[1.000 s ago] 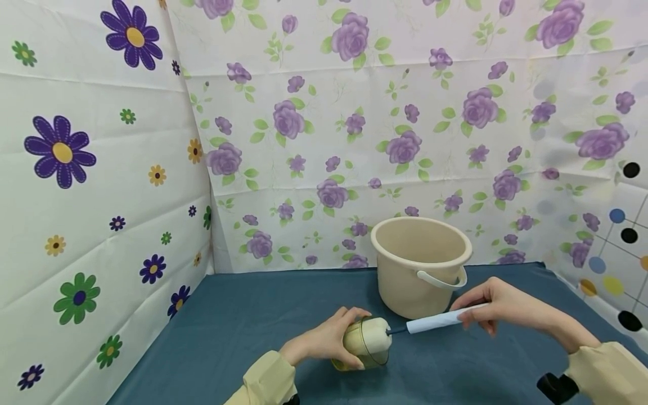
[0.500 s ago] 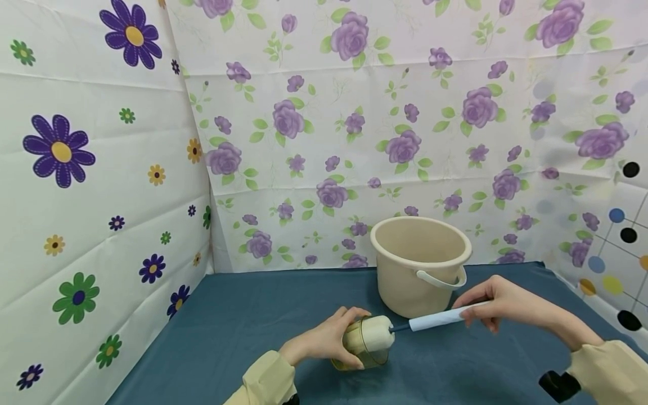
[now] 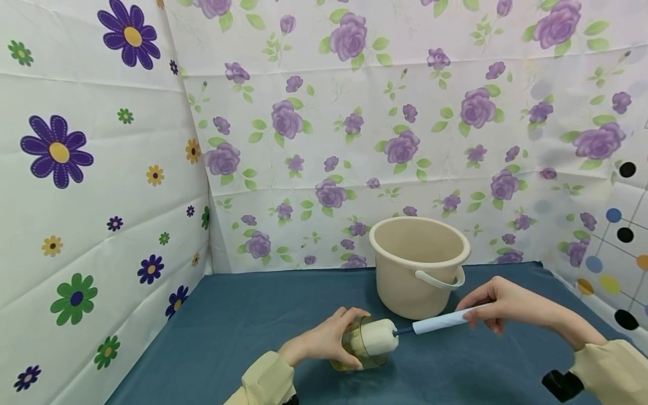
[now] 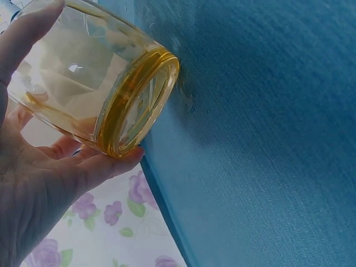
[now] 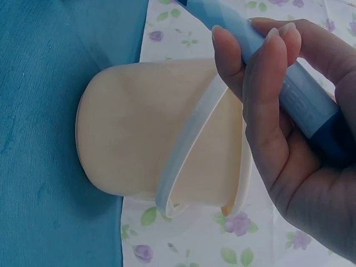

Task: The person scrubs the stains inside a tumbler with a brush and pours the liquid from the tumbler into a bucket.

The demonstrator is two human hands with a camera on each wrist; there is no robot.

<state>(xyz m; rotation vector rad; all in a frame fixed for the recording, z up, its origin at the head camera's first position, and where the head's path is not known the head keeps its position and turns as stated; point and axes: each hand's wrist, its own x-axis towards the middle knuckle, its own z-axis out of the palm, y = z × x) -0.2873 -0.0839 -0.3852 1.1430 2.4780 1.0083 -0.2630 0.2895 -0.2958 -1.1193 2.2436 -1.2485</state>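
My left hand grips a clear, amber-tinted glass cup, which lies tilted low over the cloth with its mouth to the right. In the left wrist view, fingers and thumb wrap the wall of the glass and its thick amber base faces the camera. A cup brush has its white sponge head partly inside the glass, partly out of the mouth. My right hand holds the brush by its pale blue handle; the right wrist view shows fingertips and thumb pinching that handle.
A beige bucket stands upright behind the hands, its white carrying handle hanging at the front. Blue cloth covers the table. Floral sheets hang at the back and sides.
The brush has slid slightly to the right, so more of its sponge head shows outside the glass. My right hand has shifted right with it; the left hand stays nearly in place.
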